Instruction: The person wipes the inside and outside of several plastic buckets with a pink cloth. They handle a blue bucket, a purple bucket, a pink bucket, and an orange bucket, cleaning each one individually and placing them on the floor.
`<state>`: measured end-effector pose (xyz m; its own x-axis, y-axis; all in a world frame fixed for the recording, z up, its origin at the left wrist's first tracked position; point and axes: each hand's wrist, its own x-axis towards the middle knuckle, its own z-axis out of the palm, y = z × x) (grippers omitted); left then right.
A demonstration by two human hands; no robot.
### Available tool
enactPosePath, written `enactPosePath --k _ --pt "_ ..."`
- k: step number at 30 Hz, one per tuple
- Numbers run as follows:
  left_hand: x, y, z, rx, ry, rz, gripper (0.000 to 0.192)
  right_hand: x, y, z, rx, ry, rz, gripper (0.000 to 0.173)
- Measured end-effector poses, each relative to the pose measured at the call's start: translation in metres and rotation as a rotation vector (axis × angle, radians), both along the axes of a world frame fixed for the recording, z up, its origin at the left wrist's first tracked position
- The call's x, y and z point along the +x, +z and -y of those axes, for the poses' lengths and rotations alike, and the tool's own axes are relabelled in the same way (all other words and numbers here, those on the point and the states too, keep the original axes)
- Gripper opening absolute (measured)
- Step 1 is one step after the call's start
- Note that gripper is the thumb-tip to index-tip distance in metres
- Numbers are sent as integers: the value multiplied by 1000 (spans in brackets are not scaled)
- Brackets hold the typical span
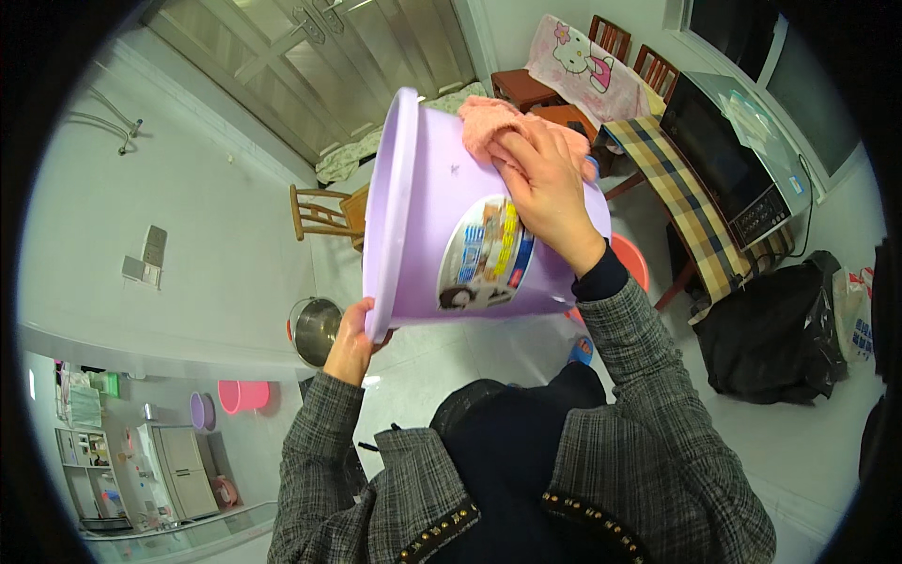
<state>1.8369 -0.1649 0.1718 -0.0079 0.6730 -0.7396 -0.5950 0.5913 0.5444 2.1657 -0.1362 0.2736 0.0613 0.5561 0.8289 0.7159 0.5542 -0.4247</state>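
A light purple plastic bucket [437, 169] is held up on its side before me, its open mouth facing left. My left hand [352, 345] grips the lower part of its rim, thumb outside and fingers mostly hidden behind. My right hand [546, 187] presses a bunched salmon-pink cloth [487, 123] against the bucket's outer wall, near the base end. An oval printed label [486, 254] sits on the wall just below that hand. The bucket's inside is largely out of sight.
Beyond the bucket's mouth stands a wooden chair [320, 213], with a metal pail [317, 331] on the floor nearer me. A red basin [629, 261] shows behind the bucket. At right, a microwave oven [733, 155] rests on a cloth-covered table, beside a black plastic bag [768, 331].
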Motion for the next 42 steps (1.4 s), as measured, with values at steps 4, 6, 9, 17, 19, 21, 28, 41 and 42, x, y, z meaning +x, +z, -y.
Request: enactPosePath --k 4,6,9,17,19,21,28,41,42 --pt "31 21 -8 20 -147 -32 33 -35 -16 25 28 -84 36 16" --pt "33 25 1 132 -284 -144 29 -76 -50 47 -7 -44 25 19" --pt "28 25 11 442 -558 -453 24 -116 -92 78 -196 32 -49 22" --pt "31 -11 -19 225 -245 -198 16 -178 -119 69 -496 216 -1377 63" --pt "46 -14 -11 243 -152 -172 19 -156 -104 67 -794 282 -1822 55" --pt "41 -36 -6 387 -60 -262 23 -155 -119 68 -704 264 -1816 37" --pt "21 4 15 655 -211 -140 41 -117 -124 54 -885 394 -1705 23" --pt "-9 59 28 1270 -274 -2128 74 -97 -103 66 -1004 280 -1429 36" --pt "-9 62 29 1348 -504 -2219 72 -92 -98 67 -1049 293 -1382 36"
